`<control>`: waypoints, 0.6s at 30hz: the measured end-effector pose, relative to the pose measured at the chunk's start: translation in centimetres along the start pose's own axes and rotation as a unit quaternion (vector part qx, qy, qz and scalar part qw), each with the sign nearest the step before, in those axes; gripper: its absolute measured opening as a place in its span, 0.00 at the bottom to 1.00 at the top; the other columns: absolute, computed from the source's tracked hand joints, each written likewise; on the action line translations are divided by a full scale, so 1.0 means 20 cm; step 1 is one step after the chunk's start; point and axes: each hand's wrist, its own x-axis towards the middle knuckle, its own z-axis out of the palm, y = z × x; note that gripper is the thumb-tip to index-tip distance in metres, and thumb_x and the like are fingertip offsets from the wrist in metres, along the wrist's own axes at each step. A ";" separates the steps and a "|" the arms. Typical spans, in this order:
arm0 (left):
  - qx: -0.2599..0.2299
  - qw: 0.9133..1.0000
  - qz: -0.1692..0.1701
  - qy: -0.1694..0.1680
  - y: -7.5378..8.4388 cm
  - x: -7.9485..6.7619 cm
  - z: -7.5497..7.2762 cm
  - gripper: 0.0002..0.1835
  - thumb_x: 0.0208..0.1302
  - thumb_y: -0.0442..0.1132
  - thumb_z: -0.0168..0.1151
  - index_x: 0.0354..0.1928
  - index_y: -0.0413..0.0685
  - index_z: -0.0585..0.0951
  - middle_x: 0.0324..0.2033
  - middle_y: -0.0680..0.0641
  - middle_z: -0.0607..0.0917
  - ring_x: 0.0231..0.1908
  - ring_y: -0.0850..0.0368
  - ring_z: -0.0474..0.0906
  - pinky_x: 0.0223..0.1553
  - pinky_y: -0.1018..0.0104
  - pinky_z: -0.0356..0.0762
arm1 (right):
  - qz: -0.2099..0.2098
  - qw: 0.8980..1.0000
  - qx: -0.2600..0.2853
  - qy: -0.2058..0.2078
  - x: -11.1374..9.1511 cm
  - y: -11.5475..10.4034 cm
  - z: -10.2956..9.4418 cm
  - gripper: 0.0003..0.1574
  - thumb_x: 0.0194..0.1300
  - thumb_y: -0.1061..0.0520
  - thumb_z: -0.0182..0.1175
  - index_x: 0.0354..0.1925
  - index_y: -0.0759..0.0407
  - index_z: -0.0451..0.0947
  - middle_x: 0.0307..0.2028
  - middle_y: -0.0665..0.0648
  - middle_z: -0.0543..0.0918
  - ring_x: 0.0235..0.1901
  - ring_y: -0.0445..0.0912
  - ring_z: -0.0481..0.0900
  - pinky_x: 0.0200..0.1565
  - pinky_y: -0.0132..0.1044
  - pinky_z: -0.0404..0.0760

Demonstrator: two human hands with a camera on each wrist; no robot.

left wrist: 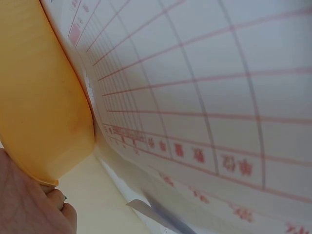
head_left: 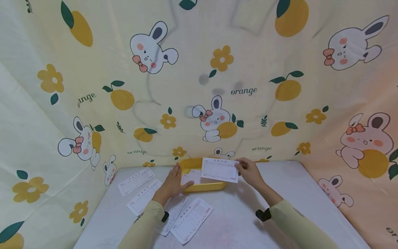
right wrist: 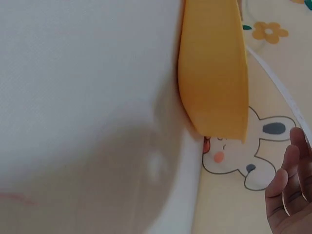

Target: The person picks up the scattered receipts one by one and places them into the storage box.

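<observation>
Right hand (head_left: 250,172) pinches a form sheet (head_left: 220,169) over the yellow tray (head_left: 203,187) at the worktop's far edge; left hand (head_left: 172,183) lies flat, fingers straight, apparently on the tray's rim.

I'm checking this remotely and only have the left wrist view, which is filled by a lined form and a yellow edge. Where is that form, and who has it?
Observer: The right hand pinches the form by its right edge, raised over the yellow tray.
Operator: And the left hand?
Observer: The left hand lies with straight fingers against the tray's left end, the thumb on its front rim.
Operator: Anything in the tray?
Observer: One more sheet lies inside it.
Operator: Other papers about?
Observer: At least four forms are spread on the white table, left of and in front of the tray.
</observation>
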 end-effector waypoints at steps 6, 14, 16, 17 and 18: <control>0.002 1.000 -0.004 -0.002 0.00 0.01 0.01 0.63 0.73 0.76 0.52 0.85 0.33 0.43 0.86 0.36 0.36 0.85 0.35 0.37 0.84 0.43 0.43 | -0.012 1.000 0.004 -0.012 0.04 -0.01 0.07 0.17 0.80 0.63 0.60 0.63 0.68 0.80 0.37 0.62 0.88 0.36 0.63 0.83 0.32 0.32 0.79; 0.000 1.000 -0.001 0.000 -0.01 0.01 0.01 0.61 0.74 0.74 0.54 0.85 0.32 0.43 0.86 0.36 0.36 0.85 0.33 0.39 0.83 0.41 0.45 | -0.027 0.999 0.016 -0.025 0.09 -0.03 0.15 0.14 0.79 0.65 0.61 0.59 0.68 0.82 0.35 0.61 0.88 0.29 0.48 0.80 0.29 0.31 0.80; 0.002 1.000 -0.001 0.000 -0.01 0.01 0.01 0.62 0.74 0.74 0.54 0.85 0.33 0.43 0.86 0.37 0.36 0.85 0.34 0.39 0.84 0.42 0.45 | -0.026 0.999 0.020 -0.030 0.09 -0.03 0.17 0.14 0.79 0.65 0.61 0.59 0.67 0.82 0.34 0.61 0.87 0.28 0.48 0.79 0.29 0.31 0.80; 0.001 1.000 -0.001 -0.001 -0.01 0.01 0.01 0.62 0.74 0.74 0.54 0.85 0.33 0.43 0.86 0.37 0.36 0.85 0.34 0.38 0.84 0.42 0.45 | -0.026 0.999 0.022 -0.032 0.10 -0.03 0.18 0.14 0.79 0.65 0.61 0.59 0.67 0.82 0.34 0.61 0.87 0.28 0.48 0.79 0.29 0.31 0.80; 0.001 1.000 -0.002 -0.002 -0.01 0.01 0.01 0.62 0.74 0.74 0.54 0.85 0.33 0.43 0.86 0.37 0.35 0.85 0.34 0.38 0.84 0.42 0.44 | -0.025 0.999 0.024 -0.034 0.10 -0.03 0.19 0.14 0.79 0.65 0.61 0.59 0.67 0.82 0.34 0.60 0.87 0.29 0.48 0.79 0.29 0.31 0.80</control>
